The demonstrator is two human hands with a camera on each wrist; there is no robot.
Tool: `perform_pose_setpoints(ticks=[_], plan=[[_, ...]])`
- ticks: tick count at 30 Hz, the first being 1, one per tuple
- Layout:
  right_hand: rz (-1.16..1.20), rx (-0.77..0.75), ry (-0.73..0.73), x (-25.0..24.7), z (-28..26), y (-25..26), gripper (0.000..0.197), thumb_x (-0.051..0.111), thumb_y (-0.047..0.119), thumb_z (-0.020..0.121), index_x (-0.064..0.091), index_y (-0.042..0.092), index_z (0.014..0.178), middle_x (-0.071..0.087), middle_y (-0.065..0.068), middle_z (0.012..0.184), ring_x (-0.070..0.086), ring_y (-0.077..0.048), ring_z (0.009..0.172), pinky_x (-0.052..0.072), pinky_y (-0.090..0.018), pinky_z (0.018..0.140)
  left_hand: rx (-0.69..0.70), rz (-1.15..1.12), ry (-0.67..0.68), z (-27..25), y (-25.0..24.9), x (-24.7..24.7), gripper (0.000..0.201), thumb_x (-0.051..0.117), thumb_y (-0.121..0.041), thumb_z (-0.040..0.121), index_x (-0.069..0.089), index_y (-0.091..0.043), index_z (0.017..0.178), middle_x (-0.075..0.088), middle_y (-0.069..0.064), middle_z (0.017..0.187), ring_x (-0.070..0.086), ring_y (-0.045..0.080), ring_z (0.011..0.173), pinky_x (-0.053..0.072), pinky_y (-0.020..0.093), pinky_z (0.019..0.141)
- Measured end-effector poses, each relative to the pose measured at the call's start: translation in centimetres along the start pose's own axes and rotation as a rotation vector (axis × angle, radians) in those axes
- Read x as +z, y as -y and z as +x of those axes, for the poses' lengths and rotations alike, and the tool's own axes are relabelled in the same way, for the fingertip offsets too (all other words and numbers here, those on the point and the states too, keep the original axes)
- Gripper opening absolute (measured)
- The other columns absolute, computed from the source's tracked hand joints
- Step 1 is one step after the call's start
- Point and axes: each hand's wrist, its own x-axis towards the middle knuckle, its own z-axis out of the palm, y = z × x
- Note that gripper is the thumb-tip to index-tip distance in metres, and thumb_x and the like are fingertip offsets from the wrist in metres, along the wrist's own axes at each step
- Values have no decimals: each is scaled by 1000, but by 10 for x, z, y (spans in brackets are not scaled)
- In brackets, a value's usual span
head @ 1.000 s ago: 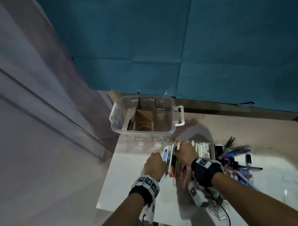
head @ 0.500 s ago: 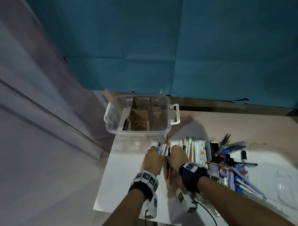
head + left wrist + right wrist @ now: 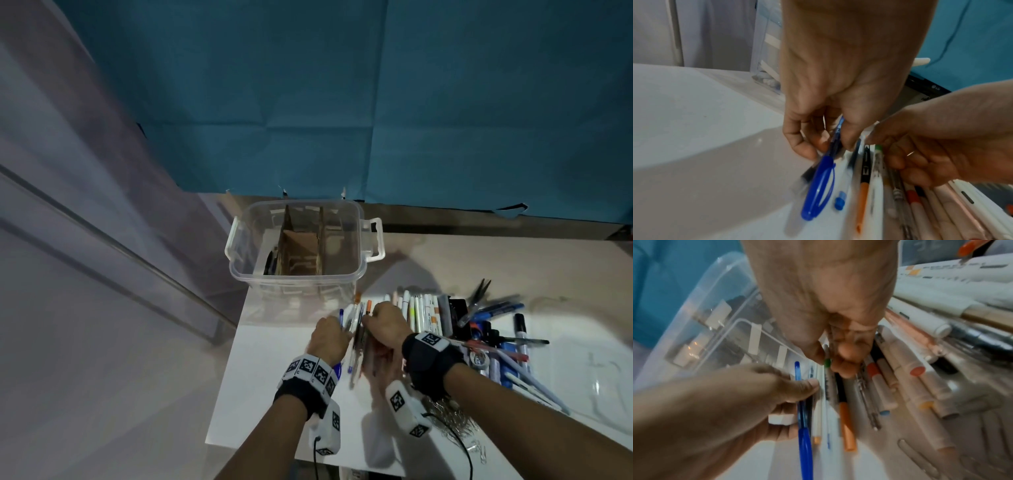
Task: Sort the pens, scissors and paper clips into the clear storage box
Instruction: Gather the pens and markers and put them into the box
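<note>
The left hand pinches a blue pen by its barrel. The right hand has its fingers curled onto a green-tipped pen in the row of pens lying on the desk, just in front of the clear storage box. Pens look light, stiff and smooth, liable to roll, so mid-barrel grips suit best.

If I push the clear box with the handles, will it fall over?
Probably not. The clear box looks wide and low, sitting flat on the table. It seems nearly empty, just cardboard dividers, so it is likely light and would slide rather than tip.
</note>
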Motion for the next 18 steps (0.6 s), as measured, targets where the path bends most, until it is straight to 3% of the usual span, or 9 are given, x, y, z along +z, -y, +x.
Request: perform_pose_setpoints(ticks=[3, 5, 8, 10, 14, 18], plan=[[197, 4, 25, -7, 3, -3, 23, 52, 26, 98, 54, 2, 99, 61, -14, 89, 68, -38, 87, 60, -49, 73, 8, -42, -5, 3, 6, -2, 21, 52, -21, 98, 54, -4, 109, 62, 17, 111, 65, 38, 99, 55, 46, 86], [311, 25, 20, -6, 5, -2, 24, 51, 28, 98, 51, 4, 104, 57, -11, 85, 67, -37, 82, 59, -49, 67, 32, -62, -12, 7, 12, -3, 14, 49, -16, 96, 51, -7, 106, 64, 21, 108, 67, 40, 92, 57, 54, 82], [344, 30, -4, 2, 6, 3, 21, 49, 28, 101, 47, 10, 91, 46, -1, 71, 50, -18, 60, 43, -34, 54, 46, 9, -29, 5, 13, -8, 15, 45, -10, 98, 50, -6, 112, 62, 18, 108, 66, 37, 94, 56, 48, 83], [376, 71, -25, 10, 7, 5, 26, 48, 33, 102, 48, 7, 94, 45, 0, 69, 44, -15, 56, 36, -31, 51, 50, 25, -36, 1, 14, -10, 17, 44, -12, 101, 49, -4, 115, 60, 18, 109, 64, 37, 96, 56, 48, 84], [441, 123, -28, 23, 9, -1, 42, 46, 44, 101, 51, 3, 98, 57, -8, 75, 55, -24, 62, 43, -35, 55, 52, 3, -31, -2, 18, -6, 19, 42, -11, 100, 49, -4, 116, 62, 19, 108, 63, 36, 94, 54, 48, 85], [387, 95, -60, 26, 5, -1, 39, 48, 41, 100, 52, 2, 103, 61, -11, 84, 57, -22, 65, 48, -37, 64, 61, -27, 12, -3, 21, -7, 21, 37, -8, 103, 45, 0, 120, 63, 20, 111, 56, 29, 86, 42, 35, 73]])
